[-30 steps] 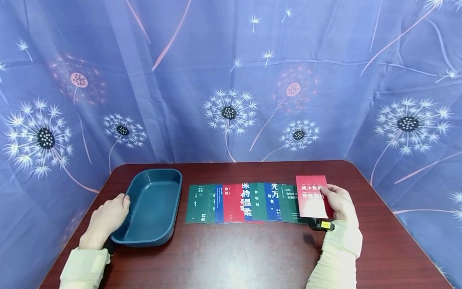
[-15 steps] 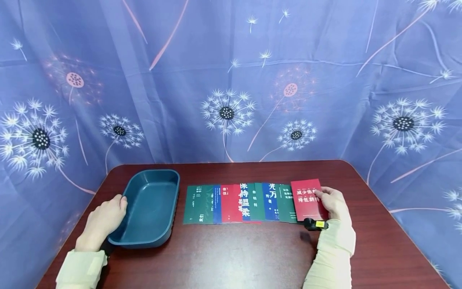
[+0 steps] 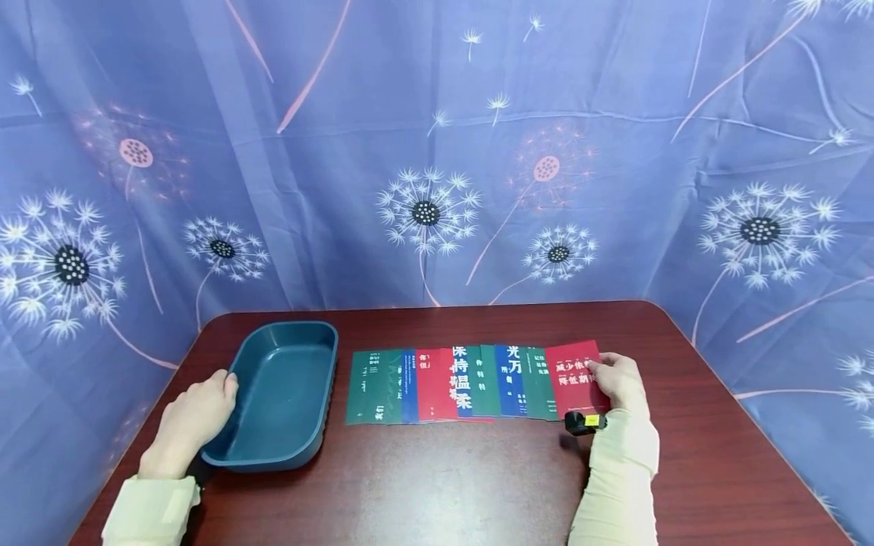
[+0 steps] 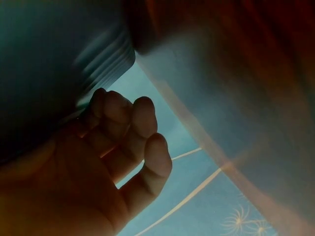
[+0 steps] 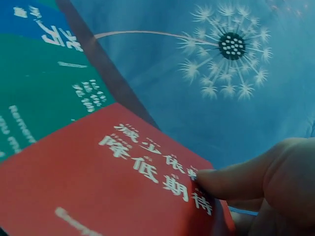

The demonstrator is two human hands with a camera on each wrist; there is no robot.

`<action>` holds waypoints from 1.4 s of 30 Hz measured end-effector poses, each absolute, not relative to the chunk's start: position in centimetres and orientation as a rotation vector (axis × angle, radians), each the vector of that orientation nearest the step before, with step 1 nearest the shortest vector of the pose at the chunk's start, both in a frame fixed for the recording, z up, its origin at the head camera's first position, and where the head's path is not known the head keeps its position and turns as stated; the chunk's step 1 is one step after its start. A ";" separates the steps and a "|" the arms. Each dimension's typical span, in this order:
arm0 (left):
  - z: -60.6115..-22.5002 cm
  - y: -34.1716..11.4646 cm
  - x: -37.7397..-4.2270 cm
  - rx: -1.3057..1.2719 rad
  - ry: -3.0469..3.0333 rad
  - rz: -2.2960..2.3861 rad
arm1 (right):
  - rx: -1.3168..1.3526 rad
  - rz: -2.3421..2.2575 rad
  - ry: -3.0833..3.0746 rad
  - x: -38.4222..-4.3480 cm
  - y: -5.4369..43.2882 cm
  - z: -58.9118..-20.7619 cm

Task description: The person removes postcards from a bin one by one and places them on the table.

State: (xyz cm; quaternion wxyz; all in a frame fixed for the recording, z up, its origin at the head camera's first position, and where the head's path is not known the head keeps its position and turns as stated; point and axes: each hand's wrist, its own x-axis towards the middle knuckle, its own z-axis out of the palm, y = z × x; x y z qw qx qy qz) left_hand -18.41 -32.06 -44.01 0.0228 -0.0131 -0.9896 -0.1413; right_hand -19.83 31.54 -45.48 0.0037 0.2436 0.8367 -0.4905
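In the head view my right hand (image 3: 618, 381) pinches a red card (image 3: 575, 373) with white lettering by its right edge. The right wrist view shows the thumb lying on the face of this card (image 5: 113, 177). It overlaps a green card (image 3: 541, 387) at the right end of a row of overlapping green, blue and red cards (image 3: 437, 383). My left hand (image 3: 198, 413) grips the left rim of a dark teal tray (image 3: 283, 394). From the left wrist, curled fingers (image 4: 144, 118) show beside the dark outer wall of the tray (image 4: 98, 64).
Everything stands on a dark reddish-brown wooden table (image 3: 437, 485) with rounded back corners. A blue curtain (image 3: 328, 189) printed with dandelions hangs behind and along both sides. A black wrist camera (image 3: 580, 423) with a yellow label sits below the right hand, near the cards.
My right hand has moved left and the red card has tipped down, losing its glare, to cover more of the green card. My left hand stays at the tray. The view has shifted slightly.
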 end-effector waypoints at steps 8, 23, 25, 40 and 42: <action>-43.9 -32.2 -18.3 -0.039 -3.066 -0.437 | 0.866 -1.261 2.860 -19.9 30.1 -45.7; -44.0 -32.1 -18.3 -0.041 -3.070 -0.470 | 0.911 -1.170 2.948 -20.4 29.7 -46.1; -43.9 -32.1 -18.3 -0.041 -3.072 -0.466 | 0.936 -1.189 2.921 -20.4 29.6 -46.0; -43.7 -32.0 -18.4 -0.030 -3.086 -0.471 | 1.064 -1.309 2.833 -21.0 29.1 -45.7; -43.8 -32.0 -18.3 -0.028 -3.088 -0.468 | 1.048 -1.282 2.824 -21.0 29.1 -45.6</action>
